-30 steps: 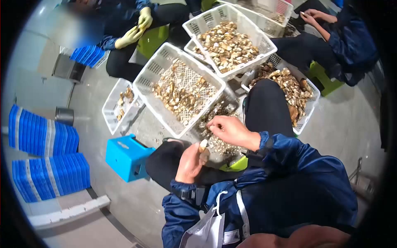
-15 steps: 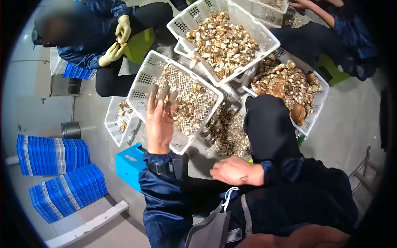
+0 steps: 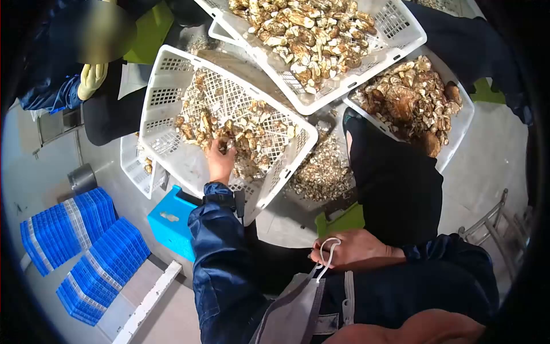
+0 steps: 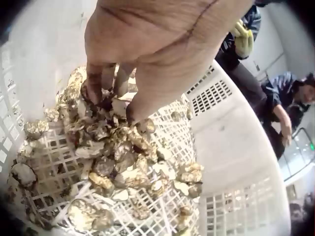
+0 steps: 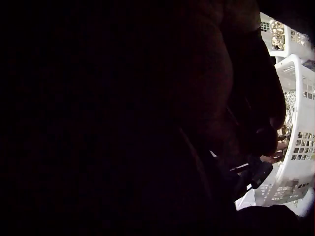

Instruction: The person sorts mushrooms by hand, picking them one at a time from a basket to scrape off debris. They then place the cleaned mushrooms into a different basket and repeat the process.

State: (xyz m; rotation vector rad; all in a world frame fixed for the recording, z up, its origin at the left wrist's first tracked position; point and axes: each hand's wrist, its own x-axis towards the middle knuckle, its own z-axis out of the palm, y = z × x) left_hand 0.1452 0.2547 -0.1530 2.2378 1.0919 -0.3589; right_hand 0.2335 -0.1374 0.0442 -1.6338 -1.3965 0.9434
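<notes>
In the head view my left hand (image 3: 220, 163) reaches down into a white plastic crate (image 3: 160, 123) thinly strewn with brown-and-white mushroom pieces (image 3: 252, 140). The left wrist view has thumb and fingers curled round a mushroom piece (image 4: 119, 105) in the densest part of the pile, on the lattice floor. The fingertips are partly hidden among the pieces. My right hand (image 3: 361, 249) lies at my lap beside the loop of a grey face mask (image 3: 292, 304), its fingers bent inward. The right wrist view is nearly black; I cannot tell whether that hand holds anything.
A fuller mushroom crate (image 3: 321, 106) stands behind, another crate (image 3: 461, 132) to the right beyond my knee. Trimmings (image 3: 323, 172) cover the floor between them. A blue stool (image 3: 172, 221) and stacked blue crates (image 3: 103, 269) stand left. A person's gloved hand (image 3: 91, 80) shows upper left.
My left hand, holding a mushroom piece near my lap at first, is spread and without it over the crate half a second later, then lowers into the pile. My right hand draws back to my lap.
</notes>
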